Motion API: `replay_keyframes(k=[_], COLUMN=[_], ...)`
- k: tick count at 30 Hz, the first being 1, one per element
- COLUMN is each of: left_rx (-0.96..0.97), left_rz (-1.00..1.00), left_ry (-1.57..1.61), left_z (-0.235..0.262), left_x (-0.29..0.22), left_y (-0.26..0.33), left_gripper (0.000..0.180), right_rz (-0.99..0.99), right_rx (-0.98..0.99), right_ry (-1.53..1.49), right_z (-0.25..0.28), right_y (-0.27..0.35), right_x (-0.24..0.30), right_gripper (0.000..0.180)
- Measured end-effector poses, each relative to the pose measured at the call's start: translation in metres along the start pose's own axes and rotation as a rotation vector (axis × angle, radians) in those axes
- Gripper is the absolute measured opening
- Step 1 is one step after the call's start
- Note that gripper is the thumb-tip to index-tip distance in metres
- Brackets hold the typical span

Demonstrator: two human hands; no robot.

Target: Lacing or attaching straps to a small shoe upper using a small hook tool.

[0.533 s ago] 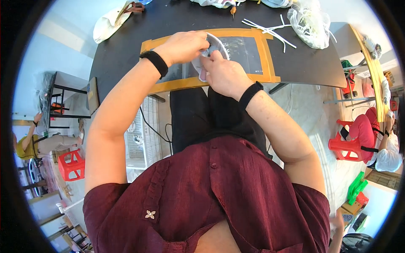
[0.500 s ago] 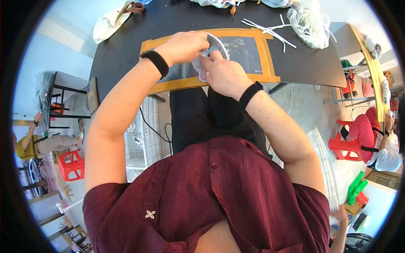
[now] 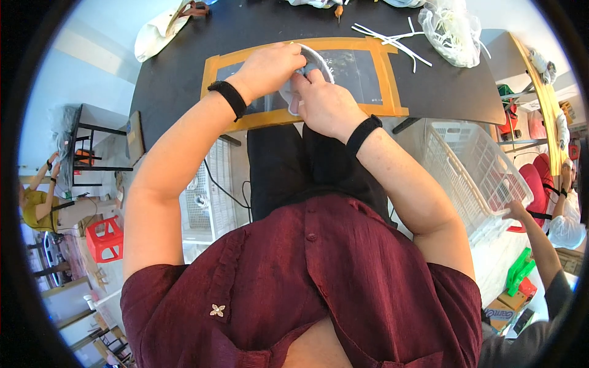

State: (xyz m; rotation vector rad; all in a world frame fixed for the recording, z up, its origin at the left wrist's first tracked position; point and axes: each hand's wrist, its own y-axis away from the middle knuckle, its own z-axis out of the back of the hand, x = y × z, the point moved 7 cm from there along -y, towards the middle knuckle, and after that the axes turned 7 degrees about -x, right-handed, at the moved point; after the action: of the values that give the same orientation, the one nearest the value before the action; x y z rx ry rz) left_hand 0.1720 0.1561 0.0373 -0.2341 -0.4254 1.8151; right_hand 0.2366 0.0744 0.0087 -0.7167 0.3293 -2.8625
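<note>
Over the dark table (image 3: 454, 92), both my hands are on a pale grey-white fabric piece (image 3: 319, 59) with a curved, loop-like rim. My left hand (image 3: 273, 64) has its fingers bent down and pinched on the piece's upper left part. From the right, my right hand (image 3: 325, 101) grips the lower part, thumb and fingers pressed together near the left fingertips. My hands cover much of the piece, so its exact kind is unclear. Beneath it lies a dark sheet under clear film (image 3: 362, 76), edged with yellow-brown tape (image 3: 392, 80).
Thin white strips (image 3: 392, 42) lie right of the taped sheet, beside a clear bag of white strips (image 3: 451, 37). A cream cloth bag (image 3: 161, 30) sits at the far left. An orange-handled pointed tool (image 3: 338, 12) is at the back. Another person's hand (image 3: 518, 210) holds a white plastic crate (image 3: 472, 165).
A white crate and another person's arm have come into view at the right. My hands stay on the fabric piece, with only slight finger movement.
</note>
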Motion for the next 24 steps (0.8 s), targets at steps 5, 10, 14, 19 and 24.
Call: replay_keyframes(k=[5,10,14,19,24], left_rx=[-0.005,0.006,-0.079,-0.037,0.028], left_rz=[0.016,0.029,0.049,0.13,0.109], left_ry=[0.033,0.019,0.075,0.117,0.098], left_z=[-0.002,-0.002,0.003,-0.003,-0.005], left_x=[0.003,0.003,0.001,0.015,0.018], left_y=[-0.003,-0.002,-0.005,-0.008,-0.017], left_gripper=[0.01,0.015,0.018,0.022,0.019], right_rz=[-0.044,-0.101,-0.116,-0.133,-0.165], right_rx=[0.042,0.11,0.159,0.191,0.22], right_ry=[0.035,0.081,0.093,0.054,0.066], right_z=[-0.002,-0.005,-0.003,-0.003,0.001], right_y=[-0.007,-0.009,-0.011,-0.013,-0.02], right_x=[0.004,0.008,0.008,0.005,0.002], right_gripper=[0.041,0.042,0.042,0.045,0.051])
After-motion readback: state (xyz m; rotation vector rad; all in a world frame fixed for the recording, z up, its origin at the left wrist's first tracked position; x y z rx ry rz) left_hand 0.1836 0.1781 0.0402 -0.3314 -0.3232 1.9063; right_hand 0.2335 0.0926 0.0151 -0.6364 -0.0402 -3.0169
